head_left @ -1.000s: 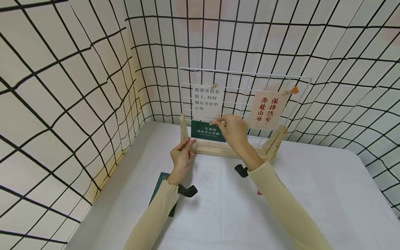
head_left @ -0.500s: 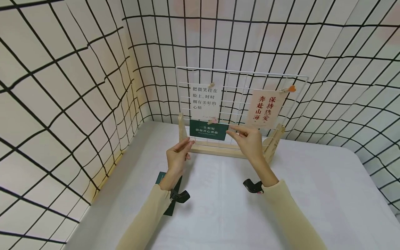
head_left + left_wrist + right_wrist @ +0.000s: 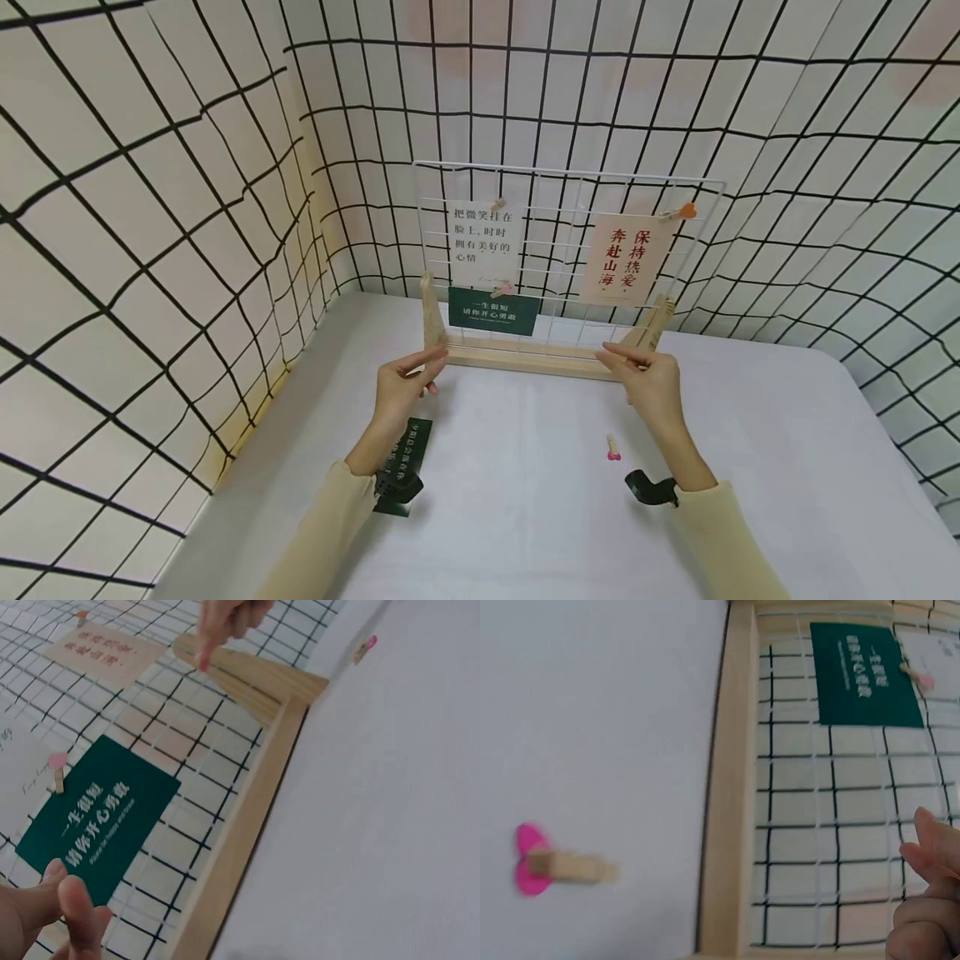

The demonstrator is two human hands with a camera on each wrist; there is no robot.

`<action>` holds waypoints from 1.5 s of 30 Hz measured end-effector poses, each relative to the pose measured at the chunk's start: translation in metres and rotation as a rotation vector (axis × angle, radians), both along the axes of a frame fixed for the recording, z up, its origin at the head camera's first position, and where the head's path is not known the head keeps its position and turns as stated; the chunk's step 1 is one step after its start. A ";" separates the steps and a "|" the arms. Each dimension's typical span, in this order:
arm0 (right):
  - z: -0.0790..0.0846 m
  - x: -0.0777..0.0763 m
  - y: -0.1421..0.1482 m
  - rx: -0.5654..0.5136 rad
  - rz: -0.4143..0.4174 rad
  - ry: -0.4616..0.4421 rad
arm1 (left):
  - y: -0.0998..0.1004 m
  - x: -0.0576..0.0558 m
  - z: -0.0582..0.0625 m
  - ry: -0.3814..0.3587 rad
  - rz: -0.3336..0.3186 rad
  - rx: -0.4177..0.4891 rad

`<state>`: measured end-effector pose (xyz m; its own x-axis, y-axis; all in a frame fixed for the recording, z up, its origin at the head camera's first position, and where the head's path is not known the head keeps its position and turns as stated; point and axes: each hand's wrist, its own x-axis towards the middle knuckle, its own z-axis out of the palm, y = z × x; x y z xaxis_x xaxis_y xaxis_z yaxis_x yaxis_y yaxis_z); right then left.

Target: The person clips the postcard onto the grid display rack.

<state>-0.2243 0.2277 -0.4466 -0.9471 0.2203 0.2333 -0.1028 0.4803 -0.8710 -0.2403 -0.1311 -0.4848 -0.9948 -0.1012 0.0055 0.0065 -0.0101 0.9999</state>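
A dark green card (image 3: 492, 312) hangs low on a white wire grid (image 3: 562, 173), held by a small wooden clothespin (image 3: 502, 289) with a pink heart. My left hand (image 3: 397, 392) is by the left end of the wooden base (image 3: 525, 358), thumb and fingers loosely together with nothing in them; whether it touches the wood I cannot tell. Near the base's right end is my right hand (image 3: 656, 387), fingers relaxed and holding nothing. Another clothespin (image 3: 570, 866), with a bright pink heart, lies on the white tabletop below the right hand.
On the grid hang a white card (image 3: 480, 242) and a pale pink card (image 3: 626, 258), the latter under an orange-heart clothespin (image 3: 684, 212). Partly under my left wrist lies another green card (image 3: 412, 442). Black-lined cloth walls (image 3: 600, 83) stand behind and at the sides.
My right hand has let go of the clothespin on the green card and moved right and down toward the base's right end. My left hand has drawn slightly left and down.
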 end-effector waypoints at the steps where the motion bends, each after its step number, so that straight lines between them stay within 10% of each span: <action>1: -0.004 0.003 0.005 0.002 -0.016 -0.030 | -0.003 0.000 -0.002 -0.018 -0.019 -0.017; 10: -0.043 0.035 0.046 0.053 -0.056 -0.236 | -0.038 0.000 -0.018 -0.138 -0.205 -0.257; 24: -0.074 0.073 0.051 0.087 -0.014 -0.439 | -0.107 -0.002 -0.017 -0.054 -0.359 -0.697; 45: -0.082 0.078 0.036 0.196 -0.025 -0.323 | -0.128 -0.004 -0.026 0.018 -0.424 -0.785</action>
